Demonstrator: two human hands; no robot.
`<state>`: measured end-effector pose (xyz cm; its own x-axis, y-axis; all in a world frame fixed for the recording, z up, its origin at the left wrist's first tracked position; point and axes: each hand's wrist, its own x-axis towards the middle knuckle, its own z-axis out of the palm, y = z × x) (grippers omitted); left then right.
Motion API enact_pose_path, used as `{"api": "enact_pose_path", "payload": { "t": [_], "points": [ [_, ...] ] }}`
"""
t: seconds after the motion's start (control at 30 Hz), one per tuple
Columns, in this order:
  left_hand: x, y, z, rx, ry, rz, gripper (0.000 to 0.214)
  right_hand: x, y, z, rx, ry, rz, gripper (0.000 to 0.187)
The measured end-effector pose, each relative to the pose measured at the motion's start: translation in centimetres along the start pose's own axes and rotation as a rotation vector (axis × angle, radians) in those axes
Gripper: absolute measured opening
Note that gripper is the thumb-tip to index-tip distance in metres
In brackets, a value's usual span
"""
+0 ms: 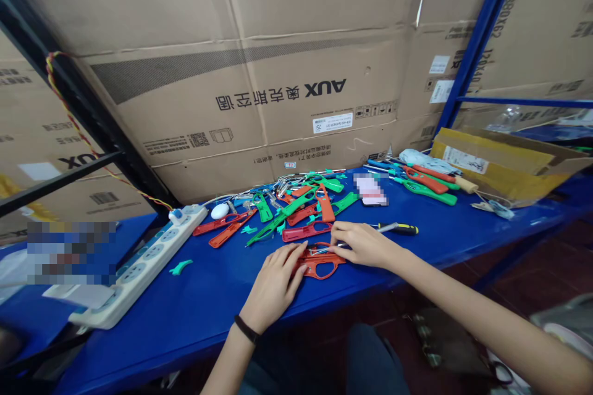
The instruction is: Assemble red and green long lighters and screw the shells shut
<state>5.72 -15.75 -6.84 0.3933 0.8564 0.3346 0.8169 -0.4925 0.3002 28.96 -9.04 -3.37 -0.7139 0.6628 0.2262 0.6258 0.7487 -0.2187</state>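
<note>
My left hand [277, 278], a dark band at its wrist, holds an orange lighter casing [330, 258] with a finger loop against the table edge area. Thin metal and wire-like parts show in the casing's upper side. My right hand [364, 243] is pinched at the casing's right end; whatever sits between its fingertips is too small to make out. Just behind lies a red casing half [296, 233]. Beyond it is a pile of green casing pieces [282, 217], orange ones [325, 203] and small clear and metal parts.
A yellow-black screwdriver [401, 229] and a phone [372, 190] lie right. Assembled lighters [426, 180] sit by an opened carton [491, 157]. Left are a white power strip [139, 268], a white round object [220, 211] and a small green trigger [180, 267]. Cardboard [278, 12] stands behind the blue table [208, 315].
</note>
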Motion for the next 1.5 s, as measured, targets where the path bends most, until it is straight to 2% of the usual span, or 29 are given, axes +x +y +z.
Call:
{"api": "enact_pose_path", "payload": {
  "t": [0.23,0.63,0.9,1.1,1.2,1.5],
  "points": [
    [-0.2,-0.2,0.2,-0.005,0.009,-0.020,0.042,-0.4,-0.8,-0.3,0.006,0.034,0.032,0.018],
    [-0.2,0.0,0.1,-0.005,0.014,-0.022,0.044,-0.6,-1.0,-0.7,0.002,0.059,-0.028,0.021],
    [-0.3,-0.1,0.2,0.063,0.062,0.016,0.040,-0.3,-0.4,-0.5,-0.047,0.001,-0.046,0.018],
    [-0.3,-0.1,0.3,0.003,-0.031,-0.024,0.045,0.0,0.0,-0.2,-0.044,0.075,-0.117,0.018],
    [-0.3,0.0,0.3,-0.011,-0.032,-0.032,0.046,0.1,0.0,-0.1,-0.038,0.110,-0.140,0.018],
    [-0.3,-0.1,0.3,0.018,-0.033,-0.006,0.044,0.2,0.4,0.1,-0.056,0.051,-0.120,0.018]
  ]
}}
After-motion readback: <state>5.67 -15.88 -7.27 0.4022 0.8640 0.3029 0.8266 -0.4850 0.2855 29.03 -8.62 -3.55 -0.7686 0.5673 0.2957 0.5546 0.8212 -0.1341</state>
